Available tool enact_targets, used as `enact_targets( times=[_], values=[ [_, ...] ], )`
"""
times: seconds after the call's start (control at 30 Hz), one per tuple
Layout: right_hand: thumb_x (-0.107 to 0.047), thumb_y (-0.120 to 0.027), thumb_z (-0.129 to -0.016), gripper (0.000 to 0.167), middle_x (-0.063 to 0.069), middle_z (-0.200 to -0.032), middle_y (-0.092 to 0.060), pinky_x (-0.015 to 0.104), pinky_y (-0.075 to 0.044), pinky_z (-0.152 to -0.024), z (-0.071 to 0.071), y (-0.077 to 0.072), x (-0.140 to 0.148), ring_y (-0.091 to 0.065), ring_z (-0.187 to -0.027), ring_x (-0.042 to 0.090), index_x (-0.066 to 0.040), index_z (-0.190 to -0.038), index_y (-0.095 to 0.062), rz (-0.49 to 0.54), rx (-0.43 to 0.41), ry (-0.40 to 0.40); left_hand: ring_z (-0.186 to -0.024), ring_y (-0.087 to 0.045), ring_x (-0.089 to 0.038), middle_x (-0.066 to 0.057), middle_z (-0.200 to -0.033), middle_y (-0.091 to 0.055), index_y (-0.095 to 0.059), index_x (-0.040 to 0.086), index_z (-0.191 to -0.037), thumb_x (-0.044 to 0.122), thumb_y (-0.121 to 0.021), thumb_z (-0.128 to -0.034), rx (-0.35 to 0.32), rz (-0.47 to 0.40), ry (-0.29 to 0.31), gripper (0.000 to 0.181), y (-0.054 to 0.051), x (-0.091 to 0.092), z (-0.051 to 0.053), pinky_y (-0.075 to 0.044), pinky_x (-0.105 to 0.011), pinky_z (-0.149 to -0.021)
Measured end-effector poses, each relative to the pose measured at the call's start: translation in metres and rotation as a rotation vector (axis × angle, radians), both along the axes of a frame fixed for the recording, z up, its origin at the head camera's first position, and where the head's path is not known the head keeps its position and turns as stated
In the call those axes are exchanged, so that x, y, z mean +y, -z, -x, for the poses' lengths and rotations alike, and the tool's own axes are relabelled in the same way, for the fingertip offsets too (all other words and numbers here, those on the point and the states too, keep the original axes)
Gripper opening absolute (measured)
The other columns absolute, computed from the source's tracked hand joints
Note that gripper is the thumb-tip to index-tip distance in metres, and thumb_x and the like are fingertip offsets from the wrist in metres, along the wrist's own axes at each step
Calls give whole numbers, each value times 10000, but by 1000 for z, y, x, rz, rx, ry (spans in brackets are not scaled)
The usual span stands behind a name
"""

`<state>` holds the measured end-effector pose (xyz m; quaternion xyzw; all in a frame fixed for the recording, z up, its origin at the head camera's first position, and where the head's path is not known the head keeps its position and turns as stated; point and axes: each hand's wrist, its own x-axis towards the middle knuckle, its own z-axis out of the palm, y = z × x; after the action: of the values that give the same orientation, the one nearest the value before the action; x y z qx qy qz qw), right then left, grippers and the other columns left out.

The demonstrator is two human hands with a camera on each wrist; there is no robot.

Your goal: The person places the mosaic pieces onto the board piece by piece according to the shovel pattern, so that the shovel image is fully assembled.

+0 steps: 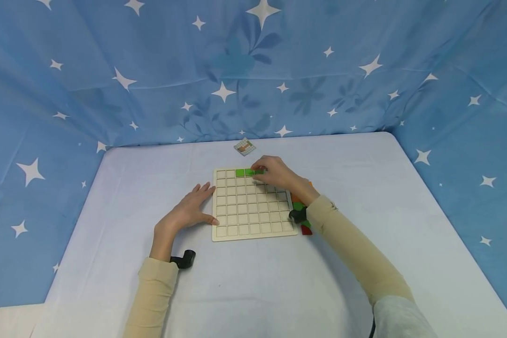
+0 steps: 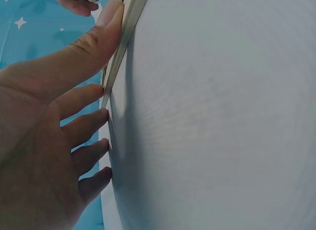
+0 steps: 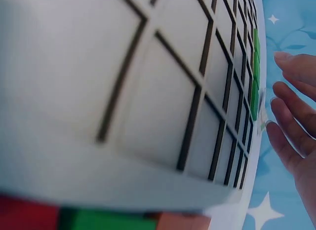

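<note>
Currently the left hand (image 1: 188,209) touches the left edge of the pale gridded board (image 1: 242,208), its fingers and thumb spread apart. The right hand (image 1: 276,172) is over the board's far row, its fingers parted, close to 3 green tiles (image 1: 249,172) that sit in the squares there. Orange, green and red pieces (image 1: 297,206) lie along the board's right side, partly hidden by the right arm. Beyond the far edge, a small card (image 1: 245,146) lies on the white-covered bench (image 1: 110,211).

Pale gridded board (image 1: 253,206) flat on the white cloth (image 1: 253,281), green tiles (image 1: 240,172) side by side in its far row
</note>
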<state>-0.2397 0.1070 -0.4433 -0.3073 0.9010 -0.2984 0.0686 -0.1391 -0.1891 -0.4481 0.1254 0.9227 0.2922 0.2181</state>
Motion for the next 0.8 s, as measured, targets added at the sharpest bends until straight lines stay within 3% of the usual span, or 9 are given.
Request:
enact_targets(
  times=[0.33, 0.8],
  values=[
    [-116, -733, -950, 272, 139, -1122, -714, 438, -569, -894, -16, 0, 24, -669, -1006, 289, 0, -1196, -743, 34, -45, 50, -1602, -11, -387, -132, -1734, -111, -246, 85, -1644, 331, -886, -803, 5, -8, 8, 1085, -2, 0, 0, -117, -650, -1259],
    [-109, -739, -947, 277, 124, -1141, -711, 437, -569, -888, -34, 2, 53, -649, -1003, 277, -11, -1205, -738, 11, -13, 57, -1599, -10, -397, -144, -1732, -110, -236, 75, -1644, 327, -876, -817, 0, -10, 11, 1076, -1, -1, 0, -111, -660, -1254]
  ],
)
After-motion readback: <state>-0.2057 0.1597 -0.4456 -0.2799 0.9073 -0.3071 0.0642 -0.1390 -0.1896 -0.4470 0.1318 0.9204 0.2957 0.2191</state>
